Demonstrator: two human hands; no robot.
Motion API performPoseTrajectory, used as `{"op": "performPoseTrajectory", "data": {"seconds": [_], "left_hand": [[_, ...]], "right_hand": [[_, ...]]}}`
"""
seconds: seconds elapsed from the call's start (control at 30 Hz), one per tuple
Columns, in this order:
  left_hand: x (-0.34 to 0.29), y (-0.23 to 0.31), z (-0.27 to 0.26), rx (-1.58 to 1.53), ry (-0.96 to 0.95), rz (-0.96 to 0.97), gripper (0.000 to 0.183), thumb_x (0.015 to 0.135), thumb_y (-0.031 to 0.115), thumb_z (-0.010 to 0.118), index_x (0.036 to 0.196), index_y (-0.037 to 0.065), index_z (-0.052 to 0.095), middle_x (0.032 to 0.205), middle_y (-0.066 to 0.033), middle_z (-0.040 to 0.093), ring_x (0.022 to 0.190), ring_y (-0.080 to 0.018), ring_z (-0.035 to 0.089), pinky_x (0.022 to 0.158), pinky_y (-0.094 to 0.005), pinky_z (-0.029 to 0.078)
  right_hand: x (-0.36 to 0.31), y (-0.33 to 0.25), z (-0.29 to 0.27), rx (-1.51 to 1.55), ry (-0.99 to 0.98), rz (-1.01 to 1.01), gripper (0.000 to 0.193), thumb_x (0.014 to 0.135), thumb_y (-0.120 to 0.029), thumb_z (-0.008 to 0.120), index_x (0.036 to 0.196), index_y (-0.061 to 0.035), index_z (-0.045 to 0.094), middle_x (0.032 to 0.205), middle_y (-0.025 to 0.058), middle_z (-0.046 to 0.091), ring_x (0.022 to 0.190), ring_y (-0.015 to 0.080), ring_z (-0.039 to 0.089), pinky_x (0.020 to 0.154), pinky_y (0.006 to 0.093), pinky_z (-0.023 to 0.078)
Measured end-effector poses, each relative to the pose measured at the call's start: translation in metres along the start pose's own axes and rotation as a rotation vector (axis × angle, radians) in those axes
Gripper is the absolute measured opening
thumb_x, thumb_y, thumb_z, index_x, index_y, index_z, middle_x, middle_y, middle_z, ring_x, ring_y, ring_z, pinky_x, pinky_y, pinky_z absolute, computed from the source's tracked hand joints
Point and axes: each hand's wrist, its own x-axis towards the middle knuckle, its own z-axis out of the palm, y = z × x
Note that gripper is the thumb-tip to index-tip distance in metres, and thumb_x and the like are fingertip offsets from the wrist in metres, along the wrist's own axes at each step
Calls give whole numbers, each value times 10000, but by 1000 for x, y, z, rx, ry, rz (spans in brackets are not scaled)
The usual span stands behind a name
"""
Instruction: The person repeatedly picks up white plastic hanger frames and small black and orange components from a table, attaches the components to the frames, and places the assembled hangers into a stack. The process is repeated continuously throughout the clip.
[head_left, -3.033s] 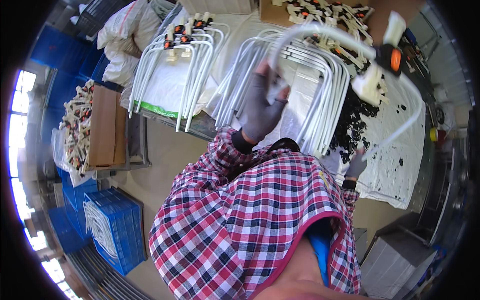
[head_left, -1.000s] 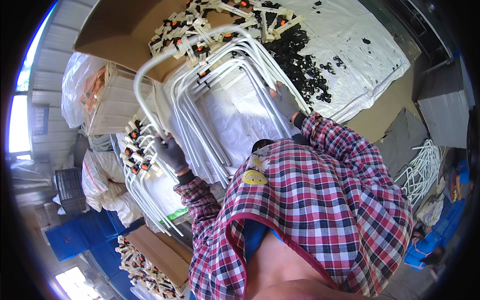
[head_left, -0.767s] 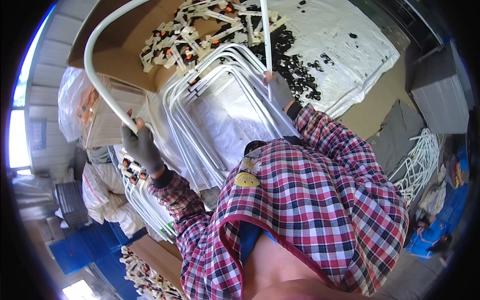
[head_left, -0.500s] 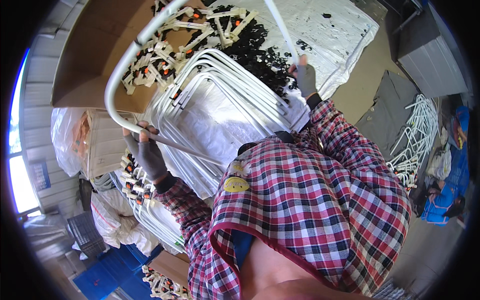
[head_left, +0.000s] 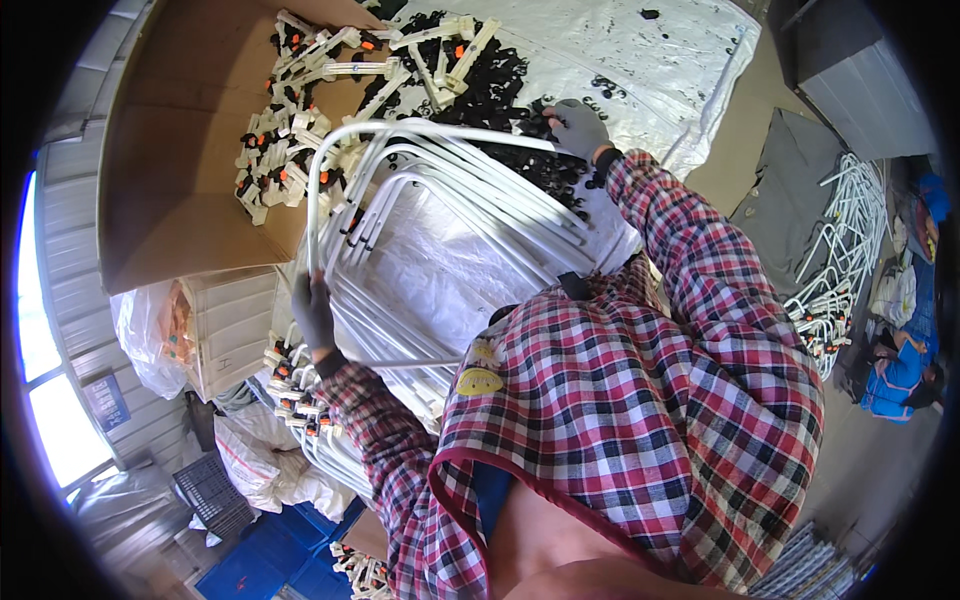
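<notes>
A white U-shaped bent tube spans between my hands, above a stack of similar white bent tubes. My left hand, in a grey fingerless glove, is closed round the tube's left side near its lower bend. At the far right, my right hand, gloved the same way, is closed at the end of the tube's upper arm; its palm-side fingers are hidden. Just beyond the stack lies a heap of small black clips.
A large cardboard box with cream plastic parts stands at the far left. White sheeting covers the floor. More white tubes lie on the right, near a person in blue. A white crate stands on the left.
The held tube has come down toward the stack and turned. My right hand has moved slightly up and left; my left hand has shifted a little right and down.
</notes>
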Motion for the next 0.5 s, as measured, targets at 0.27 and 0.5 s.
{"op": "performPoseTrajectory", "data": {"seconds": [0.27,0.5], "left_hand": [[-137,-47,-53,-195,382,-367,179,956,161,566,813,57,539,652,52,414,584,-44,353,527,-213,277],[-155,-54,-63,-170,432,-331,181,985,179,590,895,23,563,678,57,423,606,-43,356,529,-227,291]], "right_hand": [[16,-17,19,-239,51,54,247,838,-347,689,937,-137,604,917,71,664,937,314,655,787,484,487],[-19,-42,-5,93,-273,19,390,810,-313,731,1115,-133,568,908,162,684,871,347,670,761,431,516]]}}
